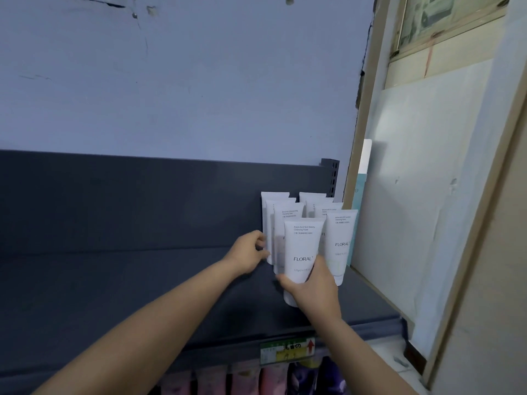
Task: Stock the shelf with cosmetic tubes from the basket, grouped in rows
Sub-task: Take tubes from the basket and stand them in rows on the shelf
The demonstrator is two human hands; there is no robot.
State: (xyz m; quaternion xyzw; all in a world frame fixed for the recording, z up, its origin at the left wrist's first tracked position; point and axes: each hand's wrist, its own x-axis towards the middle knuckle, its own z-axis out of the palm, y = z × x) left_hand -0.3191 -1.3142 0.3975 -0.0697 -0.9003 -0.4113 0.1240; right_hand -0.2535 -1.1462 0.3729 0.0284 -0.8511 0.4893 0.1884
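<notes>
Right hand (312,289) grips front tube (303,246); left hand (248,253), fingers curled, touches left row (278,212).

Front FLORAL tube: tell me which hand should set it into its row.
Right. The right hand grips the front tube at its lower end, in line with the tubes behind. The left hand only touches the side of those tubes.

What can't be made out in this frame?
Head view:
- Basket: out of frame.
- Rear white plastic tubes: labels hidden by tubes in front.
- Front white tube: cap partly covered by right hand.
- Green-yellow shelf label: print blurred.
- Pink and purple packs below: cut by bottom edge.
</notes>
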